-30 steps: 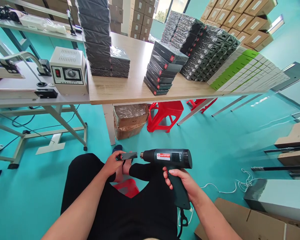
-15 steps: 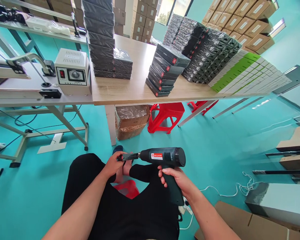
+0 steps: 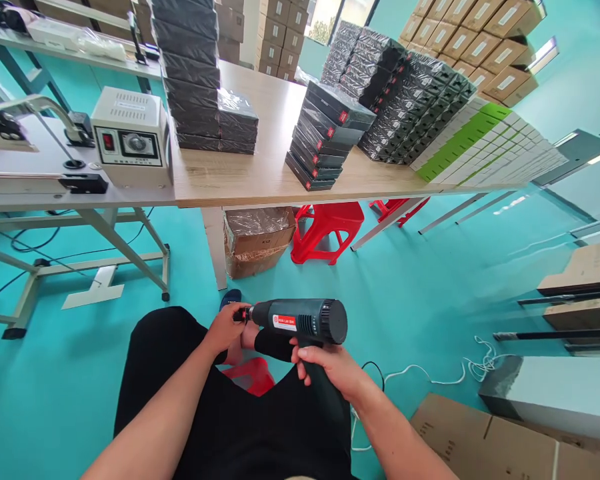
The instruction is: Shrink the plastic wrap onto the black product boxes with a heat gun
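Note:
My right hand [image 3: 326, 363] is wrapped round the handle of a dark heat gun [image 3: 307, 319] with a red-and-white label. Its barrel points left, over my lap. At the metal nozzle, my left hand [image 3: 224, 329] is closed on a small dark box [image 3: 241, 314], mostly hidden by the fingers and the nozzle. The nozzle tip is very close to the box; whether they touch I cannot tell.
Ahead is a wooden table [image 3: 230, 187] with stacks of film-wrapped black boxes [image 3: 190, 80] and a pile of red-labelled boxes [image 3: 325, 140]. A sealing machine's control unit [image 3: 133, 140] stands left. Below are a red stool [image 3: 330, 230] and a carton [image 3: 257, 247]; cardboard [image 3: 460, 433] lies lower right.
The heat gun has moved left in my right hand, bringing its nozzle to my left fingers. The box in my left hand has turned and shows less. The view has shifted slightly.

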The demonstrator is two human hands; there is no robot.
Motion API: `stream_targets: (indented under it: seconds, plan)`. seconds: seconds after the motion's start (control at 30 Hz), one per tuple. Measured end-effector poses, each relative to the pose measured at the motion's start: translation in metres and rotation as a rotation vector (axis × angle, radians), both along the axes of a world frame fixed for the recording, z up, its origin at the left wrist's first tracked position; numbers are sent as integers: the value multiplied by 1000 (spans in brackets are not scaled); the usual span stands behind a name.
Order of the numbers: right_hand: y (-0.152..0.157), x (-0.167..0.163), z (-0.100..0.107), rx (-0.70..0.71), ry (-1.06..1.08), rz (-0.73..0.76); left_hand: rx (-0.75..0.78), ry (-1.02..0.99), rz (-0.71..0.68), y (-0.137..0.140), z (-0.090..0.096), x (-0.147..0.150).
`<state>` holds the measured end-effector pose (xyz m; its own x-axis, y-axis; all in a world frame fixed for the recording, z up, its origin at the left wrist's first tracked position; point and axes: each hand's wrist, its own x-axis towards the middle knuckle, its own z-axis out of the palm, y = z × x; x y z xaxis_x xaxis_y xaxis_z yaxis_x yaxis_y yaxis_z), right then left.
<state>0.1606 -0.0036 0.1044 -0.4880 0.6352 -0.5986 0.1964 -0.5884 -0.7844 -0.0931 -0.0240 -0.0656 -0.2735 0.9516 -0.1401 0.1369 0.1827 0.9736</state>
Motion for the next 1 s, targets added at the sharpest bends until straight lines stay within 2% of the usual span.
stream_targets:
  seconds: [0.1, 0.23, 0.37, 0.43, 0.53, 0.67, 0.73, 0.83, 1.0]
  plan:
    - [-1, -9, 1, 22, -56, -13, 1, 47, -36, -1, 1, 1]
    - [1, -13, 4, 31, -8, 74, 4, 82, -38, -2, 0, 0]
    - [4, -14, 8, 66, -106, -13, 22, 87, -51, -2, -2, -1]
    - [5, -14, 10, 44, -132, 18, 24, 71, -60, -1, -3, -1]
    - [3, -15, 9, 27, -61, 70, 25, 57, -29, 0, -4, -1]
    - [3, -14, 6, 75, -128, -26, 37, 69, -19, 0, -5, -1]
    - [1, -15, 5, 64, -156, 5, 32, 90, -45, -1, -6, -1]
    - [-4, -23, 6, 43, -77, 115, 31, 96, -52, 0, -7, -1]
    - [-5, -22, 3, 105, -109, -25, 26, 84, -27, -1, -8, -2]
